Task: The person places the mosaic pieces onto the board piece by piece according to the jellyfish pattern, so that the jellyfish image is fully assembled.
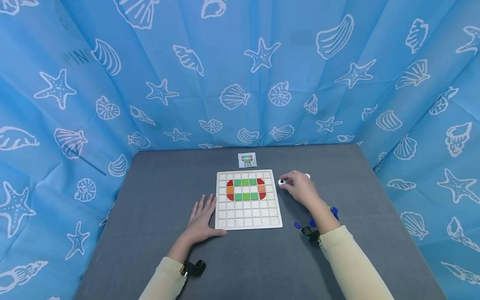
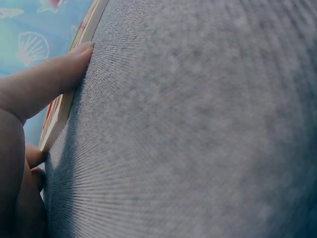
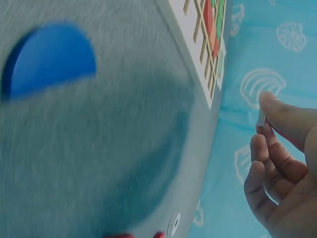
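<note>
Here we are with the white disc with a black dot [image 1: 281, 182], pinched between thumb and forefinger of the right hand [image 1: 301, 187], just outside the upper right edge of the board. The grip is closed right down on that piece; in the right wrist view we see it edge-on, a thin sliver between the fingertips, with the other fingers loosely bent.

Now to the square grid board [image 1: 247, 213], lying flat, and we have a tidy ring in its upper half: red quarter-round tiles [image 1: 261, 181] at the four corners, green tiles [image 1: 245, 182] in threes along top and bottom, an orange tile [image 1: 230, 190] at each side. The rows below it are pale.

On the near left corner, the left hand [image 1: 200, 223] spreads wide, holding nothing in its fingers; we see its thumb touching the board's near edge and its fingertips along the left side.

Beyond the far edge lies a small pattern card [image 1: 246, 160]. Near the right forearm we spot a blue half-round piece [image 1: 297, 225], with more blue pieces [image 1: 335, 211] partly hidden behind the arm. All of it sits on a grey table [image 1: 157, 187], and behind hangs a blue seashell curtain [image 1: 210, 75].
</note>
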A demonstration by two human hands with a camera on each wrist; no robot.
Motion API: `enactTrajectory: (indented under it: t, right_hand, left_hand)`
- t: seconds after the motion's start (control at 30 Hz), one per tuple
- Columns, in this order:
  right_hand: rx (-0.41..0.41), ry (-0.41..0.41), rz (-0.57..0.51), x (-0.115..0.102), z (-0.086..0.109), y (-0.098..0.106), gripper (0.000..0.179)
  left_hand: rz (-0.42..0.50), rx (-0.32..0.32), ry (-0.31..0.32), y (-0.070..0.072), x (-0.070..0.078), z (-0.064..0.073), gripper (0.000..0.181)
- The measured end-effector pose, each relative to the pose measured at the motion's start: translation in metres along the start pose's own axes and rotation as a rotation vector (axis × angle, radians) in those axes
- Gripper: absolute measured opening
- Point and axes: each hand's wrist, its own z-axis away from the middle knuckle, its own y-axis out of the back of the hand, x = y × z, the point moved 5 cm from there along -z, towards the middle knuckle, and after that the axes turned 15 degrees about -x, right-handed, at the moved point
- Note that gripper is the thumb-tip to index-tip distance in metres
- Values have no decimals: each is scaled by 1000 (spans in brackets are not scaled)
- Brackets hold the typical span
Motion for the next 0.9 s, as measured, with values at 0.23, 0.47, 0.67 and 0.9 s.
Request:
enactTrajectory:
  t: [0.23,0.47,0.67,0.9]
  right_hand:
    - [-5,39,6,-19,-7,-10,29]
    - [-49,63,-24,-37,-17,-23,27]
    - [-98,84,-70,-45,-25,-38,25]
    - [-113,107,-64,-53,-36,-56,26]
  left_hand:
    - [-4,1,2,-1,-1,0,133]
    - [3,3,-1,0,-2,1,133]
    - [-2,-3,-11,0,-1,2,132]
    - [-2,21,-29,-1,-3,0,133]
